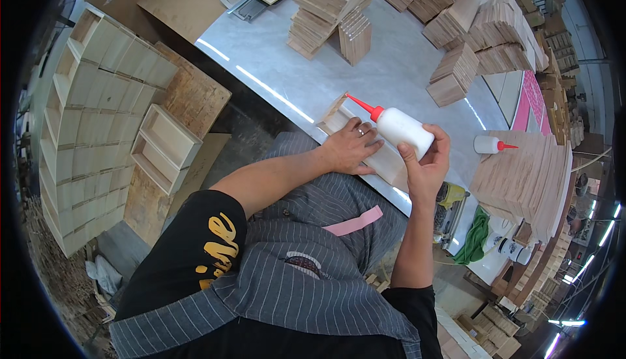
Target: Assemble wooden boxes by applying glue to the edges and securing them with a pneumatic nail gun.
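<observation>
My right hand is closed round a white squeeze glue bottle with a red cap and a long red nozzle. The bottle is tilted, and its nozzle tip is at the far-left end of a narrow pale wooden box. That box lies along the table's near edge, partly covered by my hands and the bottle. My left hand, with a ring on one finger, grips the box near its middle, fingers bent over it. Whether glue is coming out is too small to tell.
Stacks of thin wooden boards stand on the grey table, with more at the right. A second glue bottle lies on boards there. A green cloth hangs nearby. Finished-looking wooden boxes are piled at the left.
</observation>
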Demonstrator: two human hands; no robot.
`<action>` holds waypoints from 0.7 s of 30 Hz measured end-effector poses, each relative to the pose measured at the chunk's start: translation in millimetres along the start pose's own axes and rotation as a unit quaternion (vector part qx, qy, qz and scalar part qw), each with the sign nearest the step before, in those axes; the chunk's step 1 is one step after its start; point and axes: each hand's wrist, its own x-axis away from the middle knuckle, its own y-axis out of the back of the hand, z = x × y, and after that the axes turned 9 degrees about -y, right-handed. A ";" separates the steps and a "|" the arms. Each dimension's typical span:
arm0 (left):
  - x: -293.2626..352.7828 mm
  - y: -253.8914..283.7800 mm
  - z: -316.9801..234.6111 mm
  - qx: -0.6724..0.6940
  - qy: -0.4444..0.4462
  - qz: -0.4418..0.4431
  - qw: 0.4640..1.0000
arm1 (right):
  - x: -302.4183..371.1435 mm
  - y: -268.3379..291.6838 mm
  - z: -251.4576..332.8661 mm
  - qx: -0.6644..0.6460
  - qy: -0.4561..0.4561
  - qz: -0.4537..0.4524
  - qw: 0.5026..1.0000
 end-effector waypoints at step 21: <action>-4.8 -7.7 5.1 0.126 0.017 -0.028 0.991 | 22.8 -1.7 11.4 0.008 -0.029 0.044 0.999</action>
